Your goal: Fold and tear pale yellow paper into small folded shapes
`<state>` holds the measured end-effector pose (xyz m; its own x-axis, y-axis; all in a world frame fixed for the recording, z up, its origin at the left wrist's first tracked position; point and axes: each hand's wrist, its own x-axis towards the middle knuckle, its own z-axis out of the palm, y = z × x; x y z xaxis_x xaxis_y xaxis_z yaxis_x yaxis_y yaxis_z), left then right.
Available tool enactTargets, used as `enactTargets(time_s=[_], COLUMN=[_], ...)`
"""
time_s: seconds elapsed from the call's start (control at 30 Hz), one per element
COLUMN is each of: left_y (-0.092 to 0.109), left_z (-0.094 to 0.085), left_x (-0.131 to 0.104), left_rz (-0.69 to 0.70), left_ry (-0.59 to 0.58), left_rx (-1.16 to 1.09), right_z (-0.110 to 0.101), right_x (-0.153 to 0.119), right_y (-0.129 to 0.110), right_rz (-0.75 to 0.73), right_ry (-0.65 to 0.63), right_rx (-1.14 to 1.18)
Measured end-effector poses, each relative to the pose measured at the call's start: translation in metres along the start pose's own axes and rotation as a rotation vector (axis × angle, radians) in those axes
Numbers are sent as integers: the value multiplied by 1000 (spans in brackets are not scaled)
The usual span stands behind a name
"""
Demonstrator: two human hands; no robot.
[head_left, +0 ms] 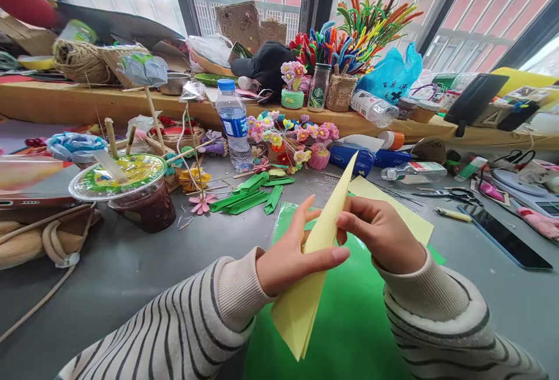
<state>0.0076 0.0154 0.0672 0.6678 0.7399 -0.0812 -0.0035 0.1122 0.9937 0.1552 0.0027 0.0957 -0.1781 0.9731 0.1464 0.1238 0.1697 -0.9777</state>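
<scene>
A folded sheet of yellow paper (301, 304), narrowing to a sharp point at the top, is held up at a slant between my hands. My left hand (297, 252) grips it around the middle, thumb across the near face and fingers behind. The thumb and fingertips of my right hand (379, 228) pinch its right edge higher up. Beneath the hands lies a glossy green sheet (349, 327) on the grey table. Another flat piece of yellow paper (402, 211) rests behind my right hand.
Folded green paper strips (248, 194) lie ahead, near a water bottle (233, 127) and crocheted flowers (301, 135). A lidded drink cup (144, 199) stands at left. At right are scissors (458, 194), a utility knife (453, 214) and a phone (506, 237). A crowded wooden shelf (196, 109) runs behind.
</scene>
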Motion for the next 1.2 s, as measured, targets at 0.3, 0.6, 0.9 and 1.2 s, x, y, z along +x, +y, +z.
enactTargets(time_s=[0.3, 0.6, 0.9, 1.2], left_y=[-6, 2, 17, -20], left_z=[-1, 1, -22, -37], left_x=[6, 2, -1, -23], left_rz=[-45, -61, -62, -102], left_ry=[-65, -38, -23, -123], left_rx=[-155, -306, -567, -477], right_z=[2, 8, -24, -41], right_x=[3, 5, -2, -29], right_y=[8, 12, 13, 60], right_rz=[7, 26, 97, 476], right_ry=[47, 78, 166, 80], right_rx=[66, 17, -40, 170])
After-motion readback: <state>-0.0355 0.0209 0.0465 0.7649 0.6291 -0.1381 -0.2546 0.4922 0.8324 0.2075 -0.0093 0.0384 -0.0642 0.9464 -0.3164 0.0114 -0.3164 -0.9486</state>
